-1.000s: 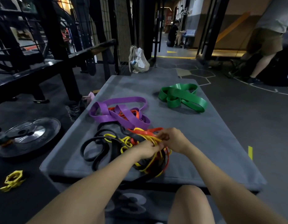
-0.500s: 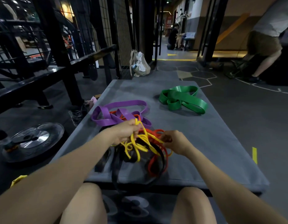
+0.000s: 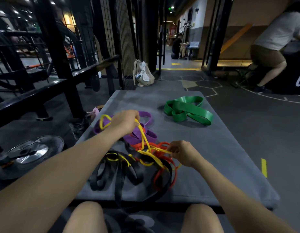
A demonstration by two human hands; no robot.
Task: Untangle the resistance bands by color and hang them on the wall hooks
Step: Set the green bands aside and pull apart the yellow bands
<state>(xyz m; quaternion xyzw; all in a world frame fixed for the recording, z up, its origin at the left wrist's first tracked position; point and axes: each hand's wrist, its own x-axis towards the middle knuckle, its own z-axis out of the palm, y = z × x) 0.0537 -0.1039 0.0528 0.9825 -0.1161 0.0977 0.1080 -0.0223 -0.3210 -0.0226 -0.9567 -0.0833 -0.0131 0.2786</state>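
Early going, by the look of it. Starting left of the tangle: only a weight plate point(image 3: 33, 152) on the floor, no part in this. On the grey mat point(image 3: 221, 148), at the tangle's left edge, black band point(image 3: 122, 175) loops sprawling flat, still threaded under yellow strands. Just behind the tangle, left hand point(image 3: 124, 121) raised, fingers point(image 3: 135, 121) curled around the yellow band point(image 3: 142, 138), one loop of it sticking out past the knuckles to the left, a taut length running down into the knot. Under that hand, purple band point(image 3: 144, 137) lying wide and flat, seemingly only half caught up, though hard to say where it slips beneath the rest. At the heart of the tangle, red band point(image 3: 164, 179) twined with yellow and black. On the tangle's right edge, right hand point(image 3: 183, 153) low, fingertips pinching a yellow strand where it crosses the red. Well clear of the tangle, back and to the right, green band point(image 3: 188, 110) in its own pile, touching nothing else: likely the one colour already sorted. No wall hooks anywhere in view, nothing hung. Left to do, as judged from here: free yellow, then red, black and purple, then hang all five.
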